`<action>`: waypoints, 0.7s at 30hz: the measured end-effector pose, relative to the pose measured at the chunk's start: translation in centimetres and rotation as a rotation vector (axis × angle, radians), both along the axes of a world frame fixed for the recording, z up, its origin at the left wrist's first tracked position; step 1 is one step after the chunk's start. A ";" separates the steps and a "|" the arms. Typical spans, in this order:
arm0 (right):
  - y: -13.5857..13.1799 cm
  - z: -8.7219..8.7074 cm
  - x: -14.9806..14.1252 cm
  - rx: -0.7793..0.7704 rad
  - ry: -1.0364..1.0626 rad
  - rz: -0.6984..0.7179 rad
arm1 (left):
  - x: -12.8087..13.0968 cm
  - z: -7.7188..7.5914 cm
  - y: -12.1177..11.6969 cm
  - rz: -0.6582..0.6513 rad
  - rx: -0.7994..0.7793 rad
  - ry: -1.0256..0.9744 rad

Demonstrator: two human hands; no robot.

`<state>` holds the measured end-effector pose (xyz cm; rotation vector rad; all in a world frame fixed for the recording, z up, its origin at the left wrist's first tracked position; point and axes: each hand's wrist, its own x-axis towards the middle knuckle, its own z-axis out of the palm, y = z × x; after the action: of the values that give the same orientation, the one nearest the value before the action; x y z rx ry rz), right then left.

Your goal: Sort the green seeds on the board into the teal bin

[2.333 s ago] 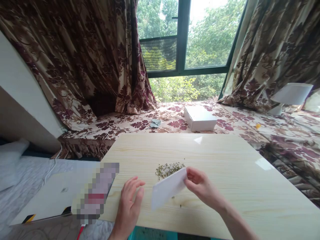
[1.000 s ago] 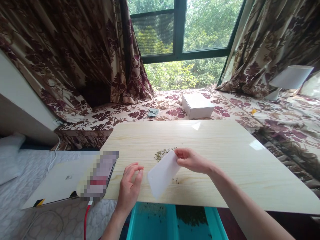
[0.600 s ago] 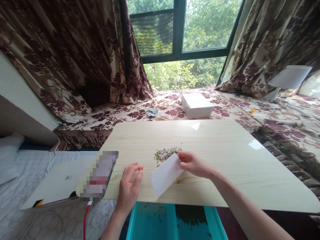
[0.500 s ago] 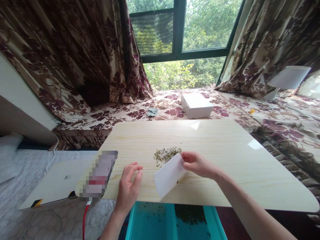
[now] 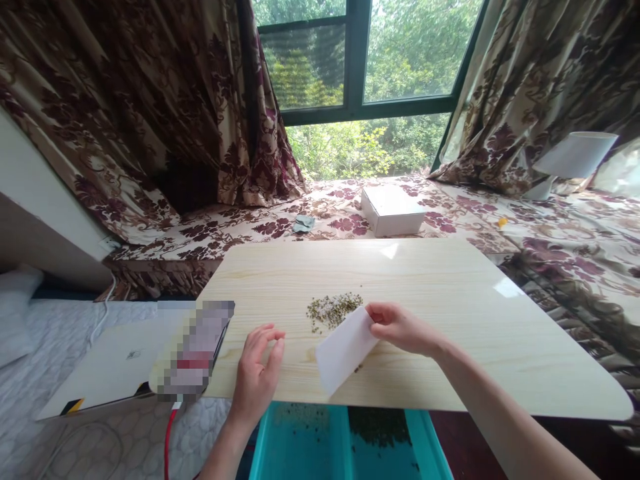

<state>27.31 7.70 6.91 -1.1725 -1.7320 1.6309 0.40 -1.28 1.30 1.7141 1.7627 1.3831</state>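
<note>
My right hand (image 5: 403, 328) pinches the upper right corner of a stiff white card (image 5: 345, 352). The card slants over the tabletop, its lower edge close to the front edge of the wooden table (image 5: 430, 280). Just beyond it lies a small heap of green beans mixed with white grains (image 5: 333, 310), and a few beans show beside the card's right side. Fingers apart and slightly curved, my left hand (image 5: 260, 367) hovers or rests at the table's front left, holding nothing. Below the front edge is a teal two-part tray (image 5: 342, 443); dark green beans (image 5: 381, 427) fill part of its right compartment.
A phone-like object with a blurred screen (image 5: 200, 350) leans at the table's left, a red cable (image 5: 169, 440) plugged in. It stands by a pale laptop (image 5: 115, 360) on the bed. Behind the table are a white box (image 5: 393, 212), a grey-green cloth (image 5: 303, 224) and a lamp (image 5: 575, 155).
The white card has shifted slightly to the right with my right hand. My left hand has hardly moved.
</note>
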 end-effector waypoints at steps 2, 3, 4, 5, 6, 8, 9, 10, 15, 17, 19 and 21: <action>-0.1 0.1 0.6 0.011 -0.005 -0.031 | 0.0 0.0 0.0 -0.005 -0.003 -0.003; -0.1 0.1 0.8 0.019 -0.004 -0.051 | 0.0 0.0 0.0 -0.008 -0.006 -0.006; -0.1 0.0 0.9 0.025 -0.002 -0.068 | 0.0 0.0 0.0 -0.012 -0.007 -0.008; -0.2 0.0 1.0 0.024 0.000 -0.075 | 0.0 0.0 0.0 -0.015 -0.007 -0.010; -0.3 0.0 1.1 0.015 0.000 -0.073 | 0.0 0.0 0.0 -0.016 -0.007 -0.010; -0.7 0.2 1.5 -0.016 -0.019 -0.049 | -0.1 0.0 0.0 -0.016 -0.006 -0.008; -1.0 0.2 1.8 -0.031 -0.036 -0.033 | -0.1 0.0 0.0 -0.015 -0.007 -0.005; -1.3 0.3 2.1 -0.040 -0.053 -0.018 | -0.1 0.0 0.0 -0.015 -0.006 -0.002; -3.8 0.6 4.0 -0.039 -0.087 0.004 | 0.0 0.1 0.1 -0.009 0.020 0.014; -5.1 0.8 4.6 -0.036 -0.087 -0.010 | 0.0 0.1 0.1 -0.010 0.034 0.027; -6.3 1.0 5.2 -0.037 -0.086 -0.033 | 0.0 0.1 0.1 -0.011 0.046 0.042; -7.3 1.2 5.9 -0.024 -0.073 -0.084 | 0.0 0.1 0.1 -0.009 0.052 0.050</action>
<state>33.23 0.41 8.16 -1.3131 -1.6879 1.5822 0.44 -1.19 1.41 1.7964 1.7577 1.4057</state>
